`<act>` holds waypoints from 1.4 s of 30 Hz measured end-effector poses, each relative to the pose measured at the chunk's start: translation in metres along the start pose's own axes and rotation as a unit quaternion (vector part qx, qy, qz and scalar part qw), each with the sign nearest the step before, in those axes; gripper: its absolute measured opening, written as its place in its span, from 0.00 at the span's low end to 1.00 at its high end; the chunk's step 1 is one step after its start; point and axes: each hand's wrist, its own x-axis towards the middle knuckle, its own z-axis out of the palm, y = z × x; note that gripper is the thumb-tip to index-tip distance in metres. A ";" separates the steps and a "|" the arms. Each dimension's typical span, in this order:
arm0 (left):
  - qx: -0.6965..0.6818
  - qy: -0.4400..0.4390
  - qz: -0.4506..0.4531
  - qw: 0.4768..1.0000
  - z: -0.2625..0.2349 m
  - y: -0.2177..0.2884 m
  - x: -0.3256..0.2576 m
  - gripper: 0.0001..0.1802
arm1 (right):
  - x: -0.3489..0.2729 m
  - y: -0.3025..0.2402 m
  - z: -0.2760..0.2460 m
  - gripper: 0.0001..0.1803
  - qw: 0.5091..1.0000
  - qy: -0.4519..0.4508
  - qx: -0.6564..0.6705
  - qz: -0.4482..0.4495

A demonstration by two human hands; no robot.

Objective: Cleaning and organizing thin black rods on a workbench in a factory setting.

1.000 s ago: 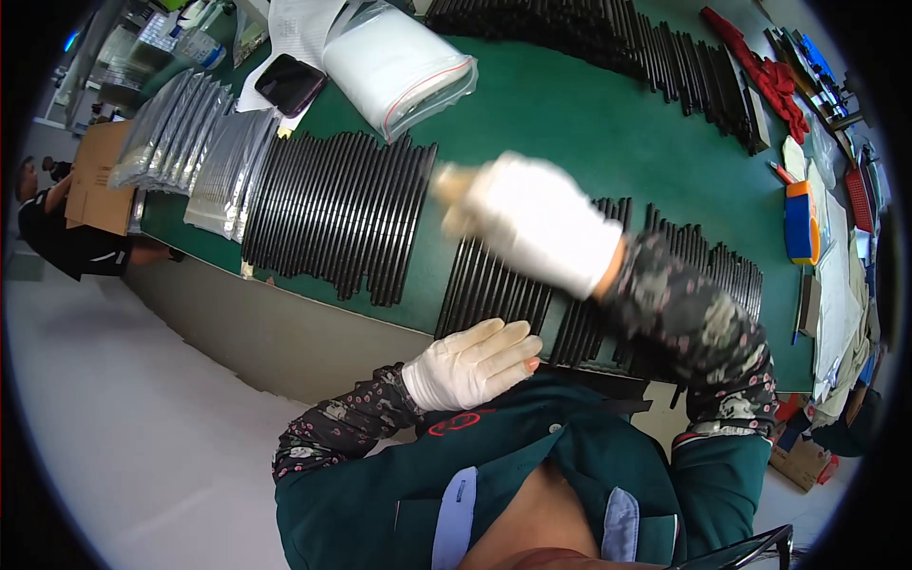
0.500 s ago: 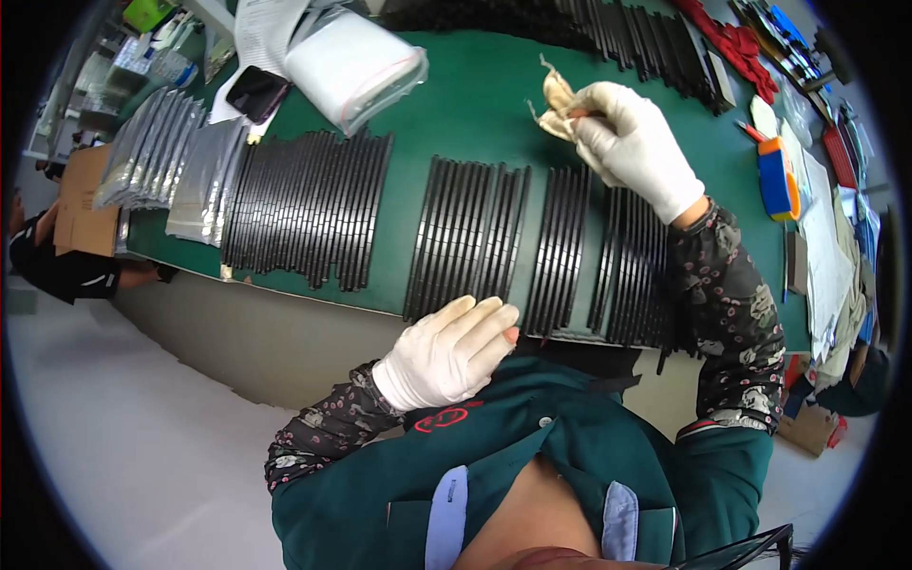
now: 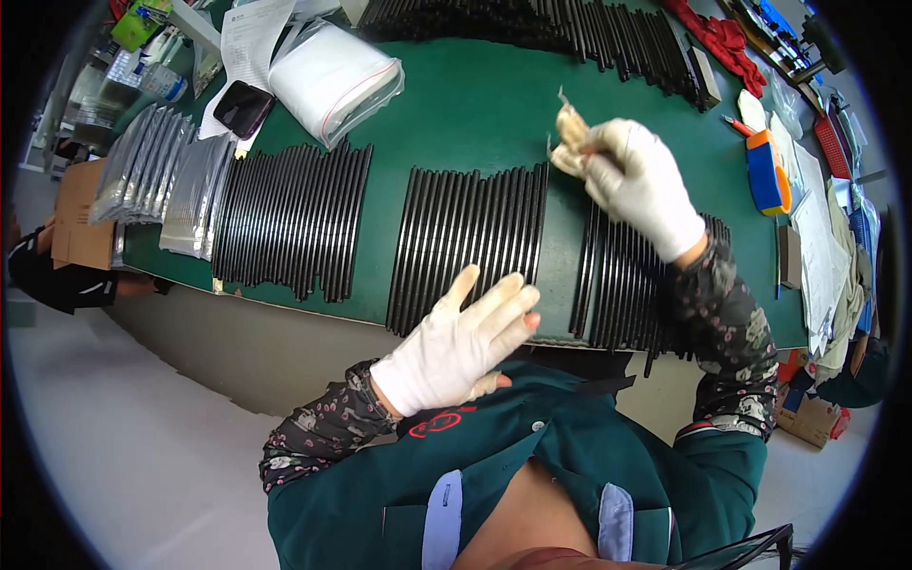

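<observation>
Many slim black rods lie side by side in a tight row just beyond the left hand, which is gloved in white with fingers spread, gripping nothing; it hangs over the near ends of that row, and whether it touches them I cannot tell. The right hand, also gloved, pinches a crumpled cream cloth between thumb and fingers, just past the row's far right corner. Below the right hand and partly under its forearm lies another group of rods, apart from the middle row. Left of the left hand and a little farther off sits a third row, with flat grey packets beyond its left side. Farther out ahead of the left hand, a white bundle in clear plastic rests near a dark phone. Well ahead of both hands, more black rods are heaped along the green table. Right of the right hand stands a blue-and-orange object; farther out beyond it lies a red cloth.
</observation>
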 end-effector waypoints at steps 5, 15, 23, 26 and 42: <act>0.012 -0.003 0.060 0.998 0.019 -0.005 -0.016 0.37 | -0.022 -0.064 0.039 0.10 0.936 -0.233 0.204 -0.170; 0.097 0.118 0.070 0.986 0.031 -0.008 -0.002 0.17 | 0.035 -0.017 0.050 0.13 0.965 -0.105 0.079 -0.227; 0.098 0.115 0.098 0.984 0.025 -0.010 -0.003 0.17 | 0.053 0.066 0.029 0.08 0.992 -0.009 -0.123 0.018; 0.094 0.104 0.100 0.985 0.021 -0.010 -0.002 0.17 | 0.050 0.059 0.036 0.10 0.977 -0.072 -0.197 0.048; 0.060 0.110 0.110 0.986 0.023 0.003 0.003 0.22 | 0.029 -0.010 0.037 0.10 0.990 -0.113 -0.036 0.070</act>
